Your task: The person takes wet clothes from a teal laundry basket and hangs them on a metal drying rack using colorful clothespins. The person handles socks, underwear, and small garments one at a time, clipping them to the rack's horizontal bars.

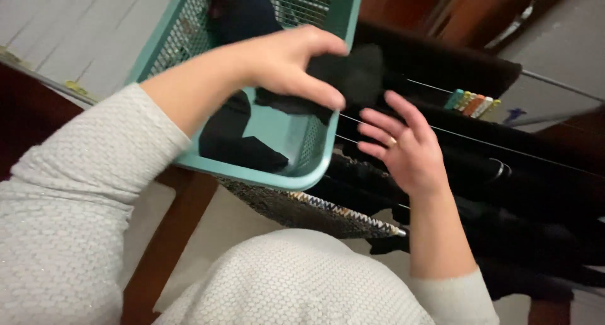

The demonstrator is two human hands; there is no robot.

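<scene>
My left hand (287, 63) reaches across a teal plastic laundry basket (252, 170) and pinches a small black garment (353, 76) at the basket's right rim. My right hand (403, 145) is held open just to the right, fingers spread, over the thin wires (460, 136) of a drying rack. It wears a ring and holds nothing. More dark clothes (236, 145) lie in the basket's bottom. Both arms wear a light grey knitted sweater.
Black garments (504, 192) hang over the rack's wires on the right. A row of coloured clothes pegs (472, 103) is clipped at the rack's far side. A patterned cloth (315, 211) hangs under the basket. A brown wooden piece (170, 237) stands below left.
</scene>
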